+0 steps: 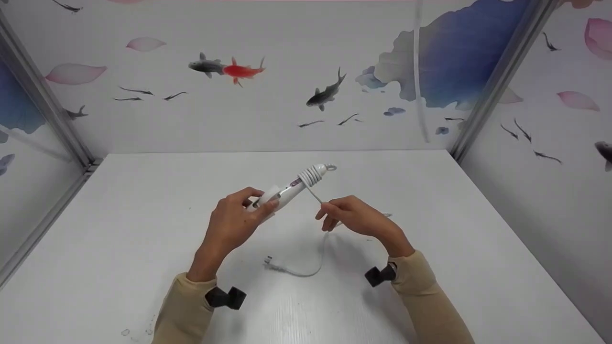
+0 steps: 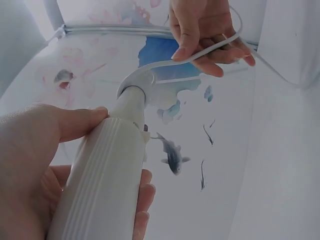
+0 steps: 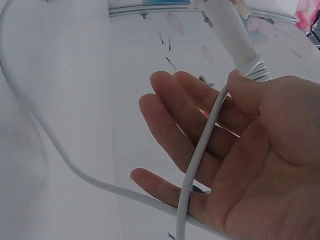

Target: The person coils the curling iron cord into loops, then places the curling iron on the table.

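Note:
My left hand grips a white wand-shaped electric appliance, much like a hair curling iron, around its thicker end. The appliance slants up and away to the right above the table. Several turns of its white power cord are wound around the narrow far end, where a small loop sticks out. With thumb and fingers, my right hand pinches the cord just off these turns. In the right wrist view, the cord runs across the palm from under the thumb. Ribbing covers the appliance body in the left wrist view.
The cord's free length curves down to a plug on the white table, in front of the hands. Behind the table stands a white panel printed with fish and petals, with metal posts at its corners.

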A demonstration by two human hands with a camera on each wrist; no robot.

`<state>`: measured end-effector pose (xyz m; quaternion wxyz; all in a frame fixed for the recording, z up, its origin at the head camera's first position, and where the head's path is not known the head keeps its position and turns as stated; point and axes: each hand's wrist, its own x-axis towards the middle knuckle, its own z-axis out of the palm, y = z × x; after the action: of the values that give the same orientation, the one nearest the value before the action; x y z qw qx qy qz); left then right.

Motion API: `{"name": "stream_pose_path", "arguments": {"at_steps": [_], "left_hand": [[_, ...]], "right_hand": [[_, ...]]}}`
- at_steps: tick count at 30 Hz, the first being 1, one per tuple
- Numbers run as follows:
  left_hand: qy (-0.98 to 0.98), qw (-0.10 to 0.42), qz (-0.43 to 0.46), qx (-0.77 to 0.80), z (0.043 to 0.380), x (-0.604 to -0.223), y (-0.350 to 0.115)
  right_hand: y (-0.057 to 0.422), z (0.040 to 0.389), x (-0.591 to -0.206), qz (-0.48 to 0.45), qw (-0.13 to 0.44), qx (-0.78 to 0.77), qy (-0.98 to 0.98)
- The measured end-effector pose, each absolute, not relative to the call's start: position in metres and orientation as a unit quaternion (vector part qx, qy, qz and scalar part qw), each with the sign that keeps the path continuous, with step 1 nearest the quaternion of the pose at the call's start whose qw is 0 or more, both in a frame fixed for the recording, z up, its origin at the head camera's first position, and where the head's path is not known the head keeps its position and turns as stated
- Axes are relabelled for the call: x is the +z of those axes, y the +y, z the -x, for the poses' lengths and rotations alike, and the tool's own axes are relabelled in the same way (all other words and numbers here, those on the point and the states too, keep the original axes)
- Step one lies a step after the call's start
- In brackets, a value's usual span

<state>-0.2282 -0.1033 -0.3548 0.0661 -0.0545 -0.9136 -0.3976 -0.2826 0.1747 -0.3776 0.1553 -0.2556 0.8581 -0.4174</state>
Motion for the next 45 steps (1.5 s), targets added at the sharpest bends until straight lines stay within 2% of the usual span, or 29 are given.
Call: {"name": "stream_pose_path", "arguments": {"at_steps": [5,13,19,22,25,27,33,37,45], "left_hand": [[-0.903,0.054,0.084,-0.417,0.228,-0.354,-0.105],[-0.889,0.023,0.141,-0.434,0.229,-0.355,-0.107],[-0.884,0.012,0.193,-0.426,0.228,-0.357,-0.109],[-0.881,0.003,0.212,-0.423,0.228,-0.358,-0.109],[-0.879,-0.009,0.230,-0.417,0.228,-0.358,-0.109],[-0.877,-0.021,0.243,-0.415,0.227,-0.358,-0.110],[-0.864,-0.060,0.280,-0.414,0.227,-0.358,-0.112],[-0.871,-0.068,0.288,-0.392,0.228,-0.360,-0.112],[-0.901,-0.066,0.249,-0.348,0.228,-0.361,-0.113]], "right_hand": [[0.173,0.287,-0.383,0.232,0.172,-0.416,0.862],[0.173,0.295,-0.395,0.150,0.103,-0.425,0.887],[0.172,0.294,-0.396,0.117,0.075,-0.438,0.888],[0.173,0.294,-0.396,0.140,0.058,-0.496,0.855],[0.177,0.294,-0.396,0.203,0.050,-0.555,0.805],[0.179,0.295,-0.395,0.223,0.057,-0.579,0.782],[0.181,0.292,-0.390,0.156,0.051,-0.531,0.832],[0.181,0.290,-0.390,0.164,0.042,-0.488,0.856],[0.179,0.291,-0.388,0.175,0.010,-0.490,0.854]]}}
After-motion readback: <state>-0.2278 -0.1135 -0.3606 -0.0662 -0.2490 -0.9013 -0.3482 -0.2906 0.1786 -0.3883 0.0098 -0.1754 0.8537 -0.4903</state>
